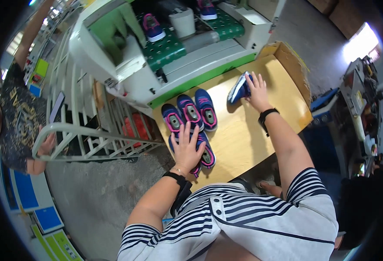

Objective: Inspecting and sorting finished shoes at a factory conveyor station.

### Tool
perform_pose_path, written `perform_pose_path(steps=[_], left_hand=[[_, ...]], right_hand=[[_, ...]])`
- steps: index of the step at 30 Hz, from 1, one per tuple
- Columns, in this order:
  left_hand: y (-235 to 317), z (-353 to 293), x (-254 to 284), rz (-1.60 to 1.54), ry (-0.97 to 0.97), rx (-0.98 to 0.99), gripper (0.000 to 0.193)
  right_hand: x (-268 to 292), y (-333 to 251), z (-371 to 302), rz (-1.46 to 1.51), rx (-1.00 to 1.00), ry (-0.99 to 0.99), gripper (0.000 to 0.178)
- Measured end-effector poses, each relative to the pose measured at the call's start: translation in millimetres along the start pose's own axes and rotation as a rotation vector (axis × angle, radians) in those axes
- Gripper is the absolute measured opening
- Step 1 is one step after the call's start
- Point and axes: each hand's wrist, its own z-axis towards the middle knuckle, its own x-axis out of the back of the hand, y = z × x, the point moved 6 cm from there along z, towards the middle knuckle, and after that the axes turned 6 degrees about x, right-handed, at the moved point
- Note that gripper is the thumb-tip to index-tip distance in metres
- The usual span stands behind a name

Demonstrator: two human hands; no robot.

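Note:
My left hand (186,150), fingers spread, rests over the nearer shoes of a group on the wooden board. These are navy sneakers (206,155) with pink trim, partly hidden under the hand. Just beyond its fingertips three more navy and pink sneakers (192,112) stand side by side. Over to the right, a navy sneaker (240,90) is tipped on its side, its white sole toward the left. My right hand (258,93) touches the upper side of that shoe, fingers stretched and apart.
A machine with a green perforated conveyor belt (170,56) adjoins the board's (248,143) far edge, carrying two more sneakers. Torn cardboard (293,71) edges the board's right side. On the left stand a white metal rail (98,130) and another person (19,117).

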Motion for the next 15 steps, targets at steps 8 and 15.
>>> perform_pose_path(steps=[8,15], left_hand=[[6,-6,-15,-0.053,-0.035,-0.014,0.066],[19,-29,-5,-0.217,0.055,0.004,0.095]], right_hand=[[-20,-28,-5,0.033,0.378,-0.043,0.06],[3,-25,-75,1.032,-0.257,-0.015,0.054]])
